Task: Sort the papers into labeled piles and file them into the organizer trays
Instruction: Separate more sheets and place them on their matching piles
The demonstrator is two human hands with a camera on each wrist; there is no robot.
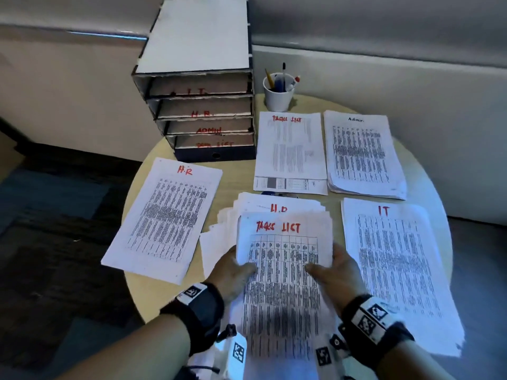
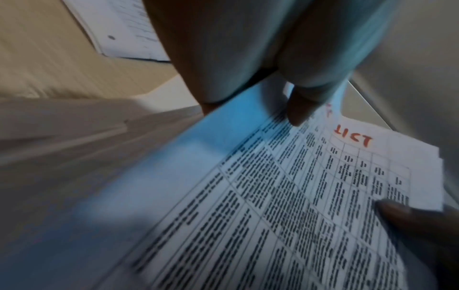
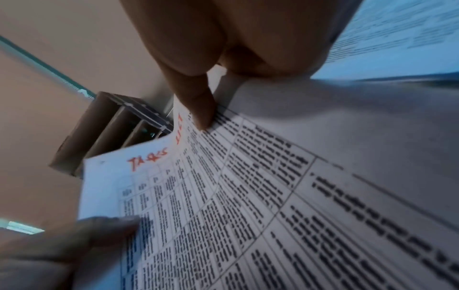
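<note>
Both hands hold one printed sheet headed "Tasks List" (image 1: 284,270) above the fanned unsorted stack (image 1: 247,207), where an "H.R" sheet shows underneath. My left hand (image 1: 241,267) pinches its left edge, thumb (image 2: 298,111) on top. My right hand (image 1: 326,267) pinches the right edge, thumb (image 3: 198,106) on top. Sorted piles lie around it: H.R (image 1: 164,220) at left, Tasks List (image 1: 289,149) and Admin (image 1: 362,154) behind, IT (image 1: 395,264) at right. The organizer (image 1: 203,116) stands at the back left with trays marked I.T, H.R, Admin and Task List.
A white cup (image 1: 278,97) of pens stands right of the organizer. The round beige table (image 1: 236,179) ends close behind the Admin pile and left of the H.R pile, which overhangs the rim. A wall runs behind; dark carpet lies to the left.
</note>
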